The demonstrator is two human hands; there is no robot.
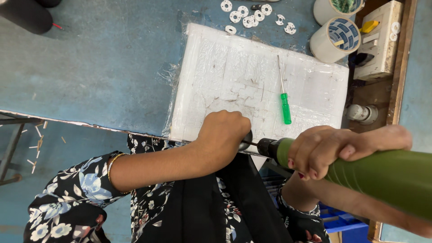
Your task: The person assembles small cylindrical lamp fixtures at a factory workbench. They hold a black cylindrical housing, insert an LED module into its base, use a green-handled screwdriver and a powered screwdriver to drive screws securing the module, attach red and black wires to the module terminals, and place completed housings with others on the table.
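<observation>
My right hand (335, 149) grips a green power drill (387, 173) that lies almost level, its black chuck (266, 147) and thin bit pointing left. My left hand (223, 132) is closed in a fist at the near edge of a white pad wrapped in clear plastic (252, 76). It holds a small dark rounded part (245, 140) against the bit's tip; most of that part is hidden by my fingers. A green-handled screwdriver (285, 101) lies loose on the pad, just beyond the drill.
Several white washer-like discs (245, 15) lie on the blue table (90, 67) past the pad. Two tape rolls (335, 38) and a cream switch box (382, 42) stand at the far right. A blue bin (342, 222) sits below the table edge.
</observation>
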